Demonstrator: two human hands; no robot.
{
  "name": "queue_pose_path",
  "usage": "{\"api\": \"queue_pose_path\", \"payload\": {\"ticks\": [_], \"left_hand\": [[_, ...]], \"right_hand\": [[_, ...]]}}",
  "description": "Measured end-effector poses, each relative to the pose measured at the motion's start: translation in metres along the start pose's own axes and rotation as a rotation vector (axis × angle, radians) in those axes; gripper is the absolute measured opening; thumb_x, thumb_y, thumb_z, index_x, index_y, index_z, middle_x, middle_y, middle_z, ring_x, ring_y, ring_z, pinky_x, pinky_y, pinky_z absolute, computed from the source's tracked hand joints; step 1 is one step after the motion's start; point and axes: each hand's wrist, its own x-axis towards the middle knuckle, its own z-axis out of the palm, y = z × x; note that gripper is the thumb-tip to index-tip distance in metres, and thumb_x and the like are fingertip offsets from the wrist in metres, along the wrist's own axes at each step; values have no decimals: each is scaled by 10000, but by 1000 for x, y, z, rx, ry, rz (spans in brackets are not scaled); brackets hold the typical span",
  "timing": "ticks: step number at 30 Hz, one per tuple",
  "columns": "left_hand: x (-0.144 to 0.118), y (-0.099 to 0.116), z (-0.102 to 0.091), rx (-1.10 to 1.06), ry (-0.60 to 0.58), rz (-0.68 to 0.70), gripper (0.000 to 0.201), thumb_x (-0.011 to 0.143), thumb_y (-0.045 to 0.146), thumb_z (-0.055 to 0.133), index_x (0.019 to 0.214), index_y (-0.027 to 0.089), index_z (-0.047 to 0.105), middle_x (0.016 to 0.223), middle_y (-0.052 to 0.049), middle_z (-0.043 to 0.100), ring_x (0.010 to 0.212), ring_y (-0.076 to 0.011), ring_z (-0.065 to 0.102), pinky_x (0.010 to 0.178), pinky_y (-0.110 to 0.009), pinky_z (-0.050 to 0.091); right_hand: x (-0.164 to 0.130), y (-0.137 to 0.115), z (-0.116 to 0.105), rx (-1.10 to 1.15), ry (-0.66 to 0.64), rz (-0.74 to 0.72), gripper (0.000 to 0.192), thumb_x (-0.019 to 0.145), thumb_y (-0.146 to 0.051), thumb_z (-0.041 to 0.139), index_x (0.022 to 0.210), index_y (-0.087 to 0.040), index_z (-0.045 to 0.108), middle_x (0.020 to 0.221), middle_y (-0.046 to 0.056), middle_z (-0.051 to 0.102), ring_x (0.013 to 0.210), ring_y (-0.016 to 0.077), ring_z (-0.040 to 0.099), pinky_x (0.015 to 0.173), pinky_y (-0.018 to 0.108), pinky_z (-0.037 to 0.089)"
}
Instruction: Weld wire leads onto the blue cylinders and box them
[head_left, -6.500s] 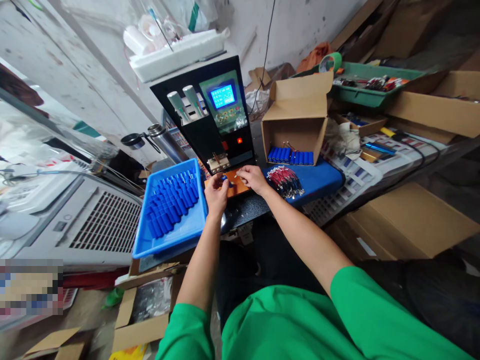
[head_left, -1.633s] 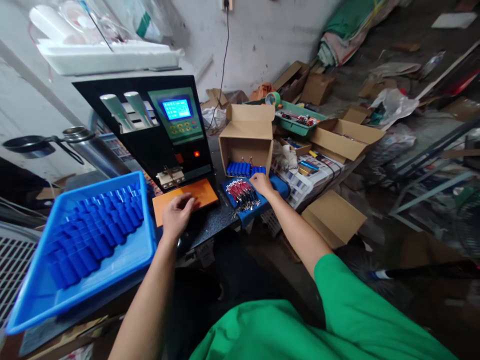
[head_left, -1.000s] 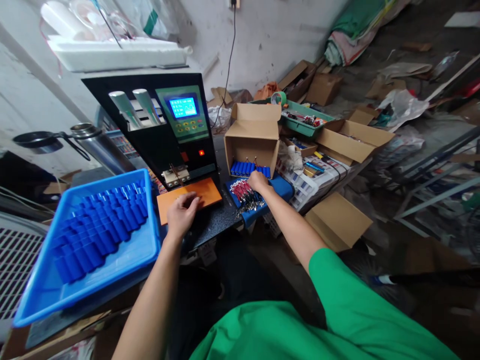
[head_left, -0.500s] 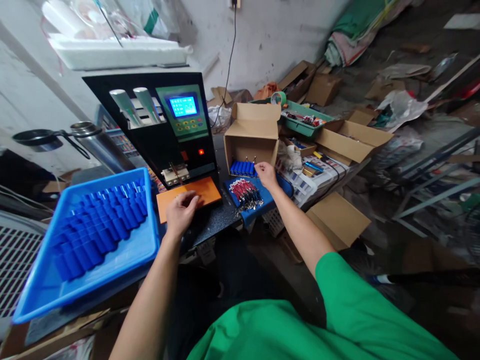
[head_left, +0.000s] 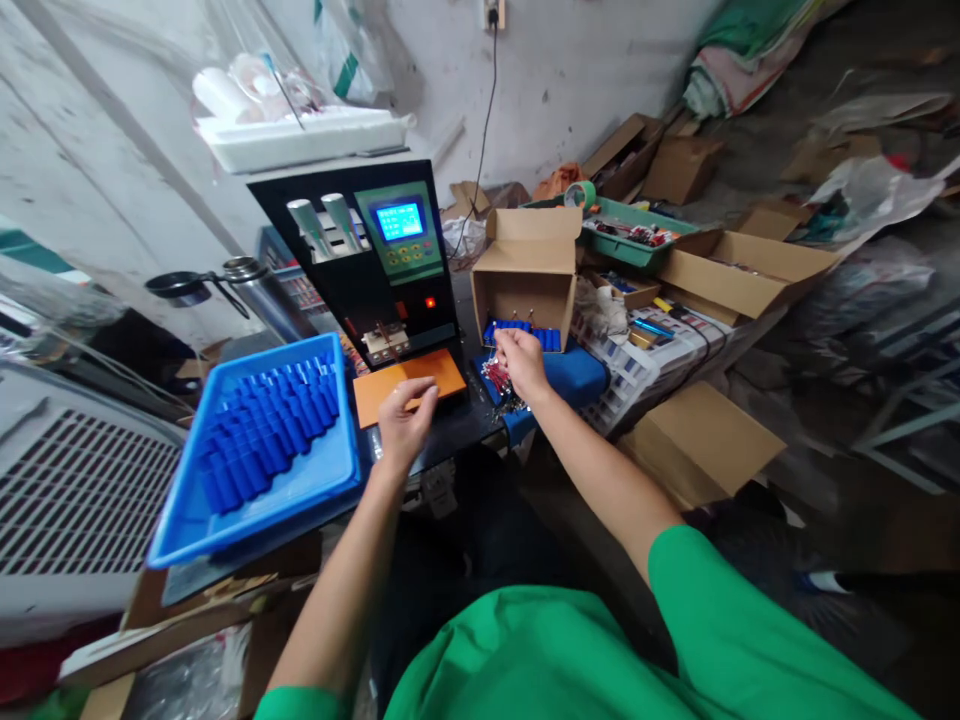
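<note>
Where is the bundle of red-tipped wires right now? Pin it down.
In the head view, the bundle of red-tipped wires lies on the blue pad, under the right hand, right of the orange plate.

The person wore a bright green short-sleeved shirt of smooth cloth; both forearms were bare, and the left hand [head_left: 403,425] and right hand [head_left: 521,362] were ungloved, without rings.

Even daylight, wide-angle edge distortion

One blue tray [head_left: 187,515], one orange plate [head_left: 390,385], two hands, three open cardboard boxes.
</note>
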Motion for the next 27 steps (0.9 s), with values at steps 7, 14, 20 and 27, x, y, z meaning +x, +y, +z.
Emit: {"api": "queue_pose_path", "payload": {"ticks": [7, 14, 20, 27], "left_hand": [[-20, 31, 11, 143, -77, 193, 179, 900, 363, 667, 950, 211, 746, 904, -83, 728, 868, -213, 677, 846, -368, 550], [-27, 11, 5, 143, -94, 114, 151, 918, 319, 646, 976, 222, 746, 947, -72, 762, 868, -208, 704, 830, -347, 537], [-32, 12, 3, 0, 41, -93, 230, 921, 417, 609, 920, 197, 677, 851, -53, 713, 771, -169, 654, 766, -312, 524], [-28, 3, -8, -363, 21, -302, 394, 857, 577, 664, 815, 194, 581, 678, -1, 611, 589, -108, 538, 584, -254, 459]], "right_hand": [[-43, 23, 42, -73, -72, 31, 387, 814, -555, 686, 715, -218, 522, 514, -72, 453, 452, 80, 416, 441, 200, 330], [-62, 27, 60, 40, -133, 111, 369, 795, -479, 700, 636, -210, 503, 483, -71, 436, 435, 68, 366, 429, 201, 305], [-69, 25, 60, 146, -174, 235, 355, 754, -483, 730, 720, -211, 506, 548, -89, 440, 438, 51, 365, 392, 170, 248], [-78, 30, 55, 48, -456, 193, 400, 666, -496, 805, 849, -181, 640, 718, -22, 624, 613, 97, 553, 483, 187, 420]]}}
